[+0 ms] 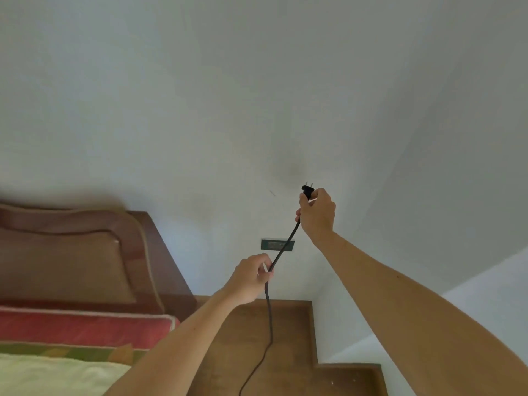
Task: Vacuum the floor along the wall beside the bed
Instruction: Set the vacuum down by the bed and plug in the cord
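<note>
Black plug (pixel 308 192) in right hand (pixel 317 214) — no writing legible.

plug (pixel 308 191) black | cord (pixel 269 310) black | wall (pixel 200 95) white | headboard (pixel 71 261) brown | outlet (pixel 277 244) dark green

— What have you got there?

— A black plug (pixel 308 191), two bare metal prongs pointing up toward the pale wall (pixel 200 110). I hold it pinched above the dark wall socket (pixel 277 244), not touching it.

— And the cord (pixel 269 310)?

— Thin, black, running down from the plug, slanting across the socket's front, then bending and dropping over the wooden floor (pixel 285 338) to the bottom edge.

— The bed (pixel 71 281)?

— Left of it, with a brown padded headboard and red cover against the same wall.
</note>
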{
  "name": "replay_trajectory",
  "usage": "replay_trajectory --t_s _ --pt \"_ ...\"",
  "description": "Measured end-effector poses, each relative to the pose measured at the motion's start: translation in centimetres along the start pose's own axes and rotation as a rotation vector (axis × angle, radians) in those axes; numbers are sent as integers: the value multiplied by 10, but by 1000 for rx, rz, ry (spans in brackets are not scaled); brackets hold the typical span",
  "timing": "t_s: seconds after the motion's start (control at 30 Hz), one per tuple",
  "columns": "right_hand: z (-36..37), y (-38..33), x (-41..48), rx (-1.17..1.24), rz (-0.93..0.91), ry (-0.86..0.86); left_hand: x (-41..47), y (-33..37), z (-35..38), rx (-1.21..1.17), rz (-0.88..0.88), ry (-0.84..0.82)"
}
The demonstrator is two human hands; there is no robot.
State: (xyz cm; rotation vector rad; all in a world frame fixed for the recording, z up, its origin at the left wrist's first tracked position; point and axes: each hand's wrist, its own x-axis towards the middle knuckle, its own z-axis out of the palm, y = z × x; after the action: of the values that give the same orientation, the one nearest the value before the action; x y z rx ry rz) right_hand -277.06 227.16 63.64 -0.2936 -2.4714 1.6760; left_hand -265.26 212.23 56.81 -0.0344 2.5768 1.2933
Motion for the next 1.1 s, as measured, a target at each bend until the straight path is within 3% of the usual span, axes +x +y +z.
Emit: replay_trajectory --t_s 0.57,1.1 --pt "80 221 28 -288 165 -170 47 -130 136 -65 -227 -126" --pt "135 279 36 -343 120 -219 75 -189 170 -125 -293 -132"
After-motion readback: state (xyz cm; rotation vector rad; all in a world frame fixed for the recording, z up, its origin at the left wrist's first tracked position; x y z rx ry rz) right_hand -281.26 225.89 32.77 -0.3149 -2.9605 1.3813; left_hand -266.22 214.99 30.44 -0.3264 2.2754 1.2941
